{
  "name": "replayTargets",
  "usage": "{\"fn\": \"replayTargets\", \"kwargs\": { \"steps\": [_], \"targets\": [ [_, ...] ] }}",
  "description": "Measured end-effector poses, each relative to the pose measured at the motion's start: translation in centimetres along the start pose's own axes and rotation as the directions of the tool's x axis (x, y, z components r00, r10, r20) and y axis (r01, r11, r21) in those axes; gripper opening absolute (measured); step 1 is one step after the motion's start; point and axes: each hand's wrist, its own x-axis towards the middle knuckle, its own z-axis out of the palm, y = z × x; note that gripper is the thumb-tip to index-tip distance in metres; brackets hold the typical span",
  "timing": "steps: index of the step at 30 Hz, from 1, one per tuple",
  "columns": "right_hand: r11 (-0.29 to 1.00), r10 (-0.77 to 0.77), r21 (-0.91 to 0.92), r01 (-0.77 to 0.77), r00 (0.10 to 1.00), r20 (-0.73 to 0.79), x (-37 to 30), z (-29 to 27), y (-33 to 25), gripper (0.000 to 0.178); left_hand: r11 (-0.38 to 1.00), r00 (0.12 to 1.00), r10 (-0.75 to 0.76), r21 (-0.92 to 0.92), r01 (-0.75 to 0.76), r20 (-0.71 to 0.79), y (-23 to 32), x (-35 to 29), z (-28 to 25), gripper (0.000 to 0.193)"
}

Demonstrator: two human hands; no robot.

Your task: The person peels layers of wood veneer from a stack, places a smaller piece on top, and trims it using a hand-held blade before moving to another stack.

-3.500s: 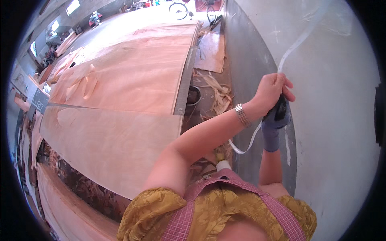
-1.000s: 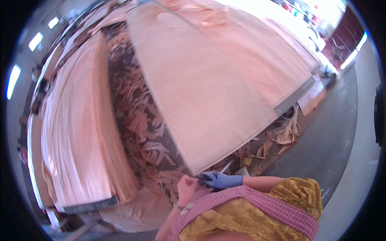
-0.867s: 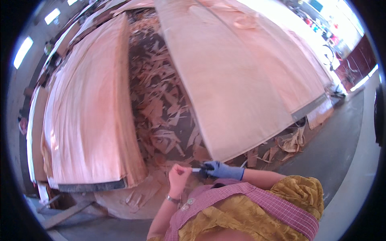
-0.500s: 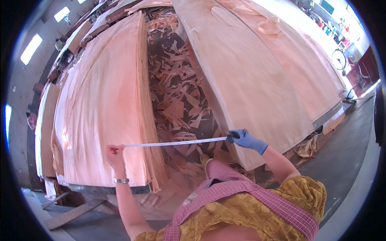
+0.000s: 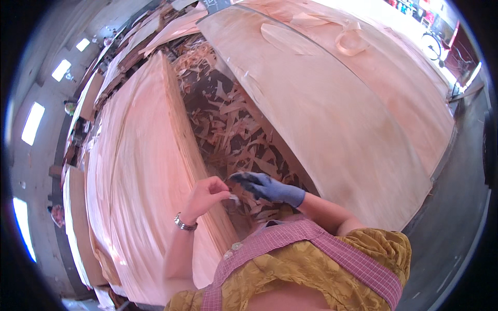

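My bare left hand (image 5: 209,196), with a metal-banded watch (image 5: 185,223) at the wrist, pinches a short bit of white tape (image 5: 235,199) between thumb and fingertips. Close beside it, just to the right, is my right hand (image 5: 265,187) in a blue glove with dark-coated fingers. Those gloved fingers are bent and pressed together; what they hold, if anything, is hidden. Both hands are in front of my chest, over the gap between a tall left stack of thin wood veneer sheets (image 5: 145,140) and a right stack of veneer (image 5: 321,114).
Torn veneer scraps (image 5: 233,119) litter the floor of the gap. Further right lies another veneer stack (image 5: 384,78), with grey floor (image 5: 456,171) beyond. A bicycle (image 5: 430,45) stands at the far right. More stacks line the windowed wall (image 5: 44,98) at left.
The long white strip stretched between my hands across the gap no longer shows at full length. My hands have come together; the left moved right, the right moved left. The view has turned.
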Motion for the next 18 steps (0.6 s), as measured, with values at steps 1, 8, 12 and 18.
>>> {"fn": "replayTargets", "kwargs": {
  "steps": [1, 8, 12, 18],
  "targets": [
    [0.992, -0.046, 0.117, 0.041, 0.998, 0.044, 2.2, -0.2, -1.0, 0.035, 1.0, 0.999, 0.018, -0.004, -0.018, 0.044, 1.3, 2.3, -0.9, 0.011],
    [0.995, -0.04, -0.098, 0.021, 0.981, -0.191, 12.4, -8.8, -2.4, 0.025, 0.978, 0.981, 0.191, -0.077, -0.192, -0.021, 3.0, 18.4, -10.6, 0.015],
    [0.992, 0.1, -0.023, -0.122, 0.894, -0.436, 15.8, -12.1, -2.2, 0.021, 0.96, 0.948, 0.278, -0.079, -0.268, 0.154, 3.2, 29.8, -13.8, 0.015],
    [0.986, 0.028, -0.062, -0.155, 0.518, -0.855, 19.3, -16.2, -4.6, 0.019, 0.899, 0.737, 0.438, -0.237, -0.368, 0.516, 7.6, 45.8, -13.1, 0.025]
  ]
}}
